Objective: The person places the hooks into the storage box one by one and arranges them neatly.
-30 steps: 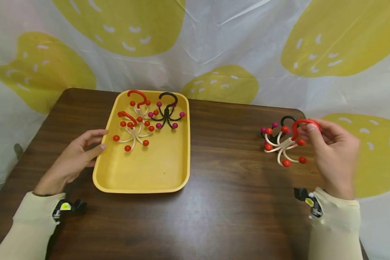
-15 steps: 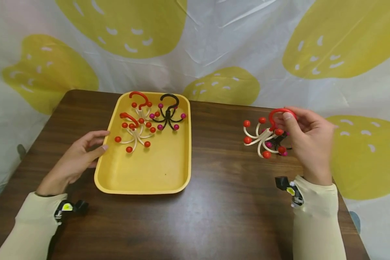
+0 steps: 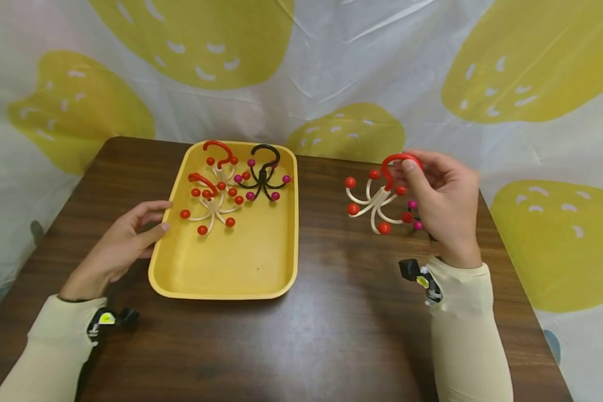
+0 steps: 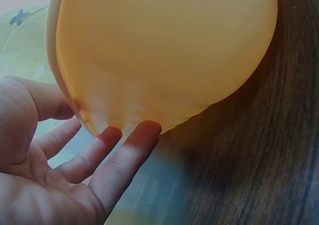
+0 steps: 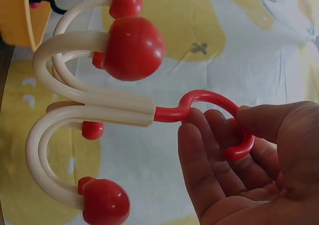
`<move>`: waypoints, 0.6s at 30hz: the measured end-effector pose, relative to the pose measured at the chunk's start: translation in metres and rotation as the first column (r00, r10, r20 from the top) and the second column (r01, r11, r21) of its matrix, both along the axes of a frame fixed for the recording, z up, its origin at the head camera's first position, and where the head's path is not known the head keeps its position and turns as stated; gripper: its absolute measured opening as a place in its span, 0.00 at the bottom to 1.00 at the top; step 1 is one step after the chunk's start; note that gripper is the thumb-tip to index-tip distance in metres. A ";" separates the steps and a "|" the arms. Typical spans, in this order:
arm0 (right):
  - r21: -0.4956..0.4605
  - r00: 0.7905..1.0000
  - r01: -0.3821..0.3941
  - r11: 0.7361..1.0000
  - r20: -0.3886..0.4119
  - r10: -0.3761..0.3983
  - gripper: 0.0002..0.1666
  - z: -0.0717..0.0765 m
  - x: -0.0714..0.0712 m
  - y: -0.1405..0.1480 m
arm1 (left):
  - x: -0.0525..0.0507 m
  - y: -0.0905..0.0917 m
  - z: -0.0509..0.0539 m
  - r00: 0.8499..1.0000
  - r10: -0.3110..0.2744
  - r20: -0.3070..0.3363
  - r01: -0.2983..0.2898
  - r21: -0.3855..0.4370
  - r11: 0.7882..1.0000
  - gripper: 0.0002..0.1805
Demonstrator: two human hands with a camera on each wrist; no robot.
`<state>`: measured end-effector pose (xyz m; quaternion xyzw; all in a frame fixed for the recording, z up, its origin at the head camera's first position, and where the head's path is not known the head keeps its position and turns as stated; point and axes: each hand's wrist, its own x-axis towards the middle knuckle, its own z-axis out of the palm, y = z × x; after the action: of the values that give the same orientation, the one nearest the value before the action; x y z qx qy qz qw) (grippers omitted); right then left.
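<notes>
My right hand [image 3: 444, 201] pinches the red hook [image 3: 389, 162] of a cream hanger piece [image 3: 377, 204] with red balls, held above the table right of the yellow tray [image 3: 231, 295]. The right wrist view shows the thumb and fingers of the right hand [image 5: 249, 160] on the curve of the red hook [image 5: 202, 95]. My left hand [image 3: 123, 240] holds the tray's left rim, thumb over the edge, fingertips against the outer wall in the left wrist view. Inside the tray lie two cream pieces [image 3: 213, 207] with red hooks and a black one [image 3: 263, 178] with magenta balls.
Behind my right hand, partly hidden, a dark piece with magenta balls [image 3: 413, 205] lies on the brown wooden table [image 3: 331, 312]. A white cloth [image 3: 331, 67] with yellow shapes hangs behind the table.
My right hand has moved left with the cream piece, away from the dark piece on the table. The left hand keeps its place at the tray.
</notes>
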<state>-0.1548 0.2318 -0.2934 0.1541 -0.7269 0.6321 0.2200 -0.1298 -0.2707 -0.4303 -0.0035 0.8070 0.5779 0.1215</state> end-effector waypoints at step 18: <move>0.141 0.998 -0.052 0.989 -0.032 0.057 0.11 -0.002 -0.015 -0.046 | 0.001 0.001 0.001 1.000 0.003 0.001 -0.003 0.003 1.000 0.32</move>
<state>-0.1696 0.1859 -0.2951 0.2004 -0.7610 0.5822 0.2043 -0.1292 -0.2696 -0.4298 -0.0047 0.8059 0.5794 0.1212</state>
